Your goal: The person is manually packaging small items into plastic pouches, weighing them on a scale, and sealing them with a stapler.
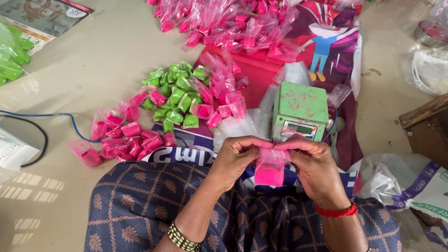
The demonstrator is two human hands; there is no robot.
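You are holding one small clear plastic packet (269,169) with both hands, right over your lap. Your left hand (235,158) pinches its top left corner, and your right hand (315,165) pinches its top right corner. Your fingers are closed tight on the thin top edge. Bright pink powder sits in the bottom half of the packet. The top half looks flat and nearly empty.

Just past your fingers stands a little green weighing scale (300,110). Its top has pink specks on it. A metal spoon (336,133) lies just to the right of the scale, close to your right hand.

To the left of your left hand, a bunch of filled pink packets (128,140) lies on the floor. Each one has pink powder inside. A bit farther out from your grip is a heap of green packets (175,95), each stuffed with green powder. More pink packets (221,93) lie right beside the green heap, touching it.

Far beyond the scale, at the top, a big pile of pink packets (233,21) rests on a red and purple sack (261,77). Far off to the left are more green packets (10,53), and a blue wire (65,116) runs across the floor. Far right of your grip is a round metal bowl (431,32); I cannot tell what is in it.
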